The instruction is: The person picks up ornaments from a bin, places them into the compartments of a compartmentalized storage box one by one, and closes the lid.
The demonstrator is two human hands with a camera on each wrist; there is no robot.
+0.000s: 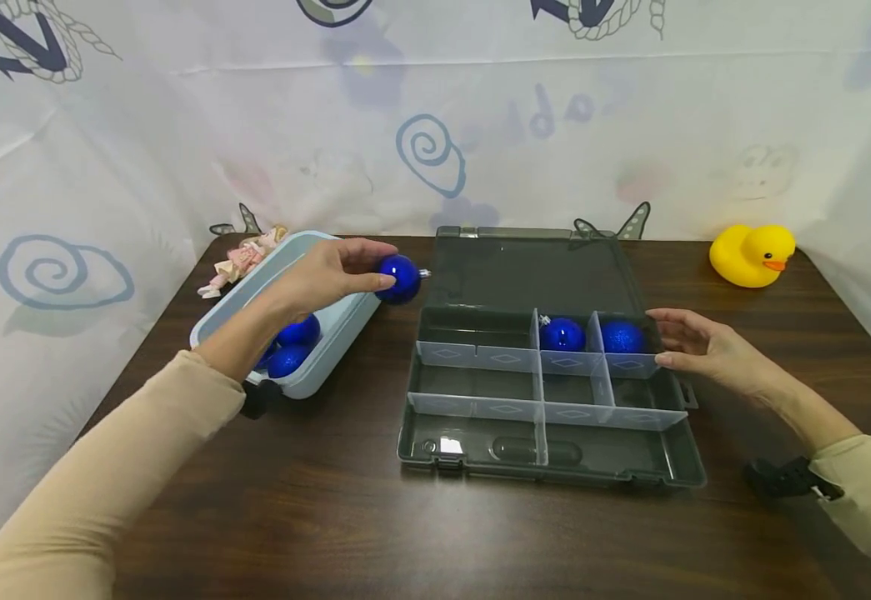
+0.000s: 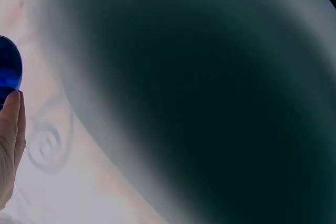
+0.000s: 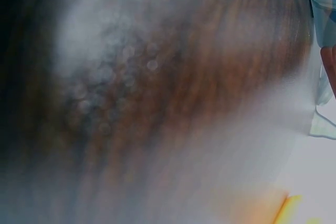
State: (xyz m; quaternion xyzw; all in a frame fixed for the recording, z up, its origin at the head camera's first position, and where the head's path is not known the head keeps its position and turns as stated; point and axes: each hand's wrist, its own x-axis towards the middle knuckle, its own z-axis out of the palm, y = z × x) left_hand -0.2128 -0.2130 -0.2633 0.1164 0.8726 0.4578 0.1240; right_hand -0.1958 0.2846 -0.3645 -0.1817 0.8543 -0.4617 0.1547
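My left hand (image 1: 333,271) pinches a shiny blue Christmas bauble (image 1: 399,279) between thumb and fingers, its silver cap pointing right. It is above the right rim of a light blue bin (image 1: 341,333), where more blue baubles (image 1: 298,332) lie under my forearm. The left wrist view catches the held bauble (image 2: 9,69) at its left edge. My right hand (image 1: 705,346) rests its fingertips and thumb at the right side of a grey divided box (image 1: 473,429), lid folded back. A shiny bauble (image 1: 563,334) and a glittery one (image 1: 623,337) sit in separate back-row compartments.
A yellow rubber duck (image 1: 752,254) stands at the back right of the dark wooden table (image 1: 315,508). Behind the bin lies a small doll (image 1: 243,258). A patterned white cloth (image 1: 270,125) hangs along the back. Both wrist views are largely blurred.
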